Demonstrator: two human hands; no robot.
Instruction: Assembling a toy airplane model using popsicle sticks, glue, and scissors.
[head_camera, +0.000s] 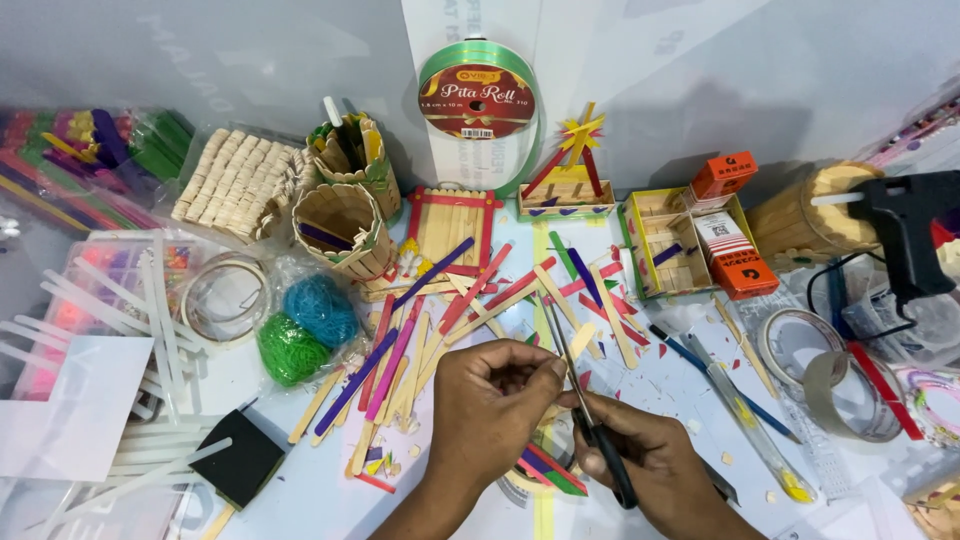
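Your black-handled steel scissors (585, 400) point up and away from you, thin blades nearly together, their tips above the scattered coloured wooden craft sticks (470, 300) on the white worktop (690, 390). They sit low in the middle of the view, just in front of you. Your right hand (640, 450) lies palm down with its fingers curled through the black loops, closed around the handle. Your left hand (495, 395) is bent at the wrist, thumb and fingertips pressed together beside the blades; what they pinch is too small to tell. Both hands nearly touch above a roll of clear tape (540, 475).
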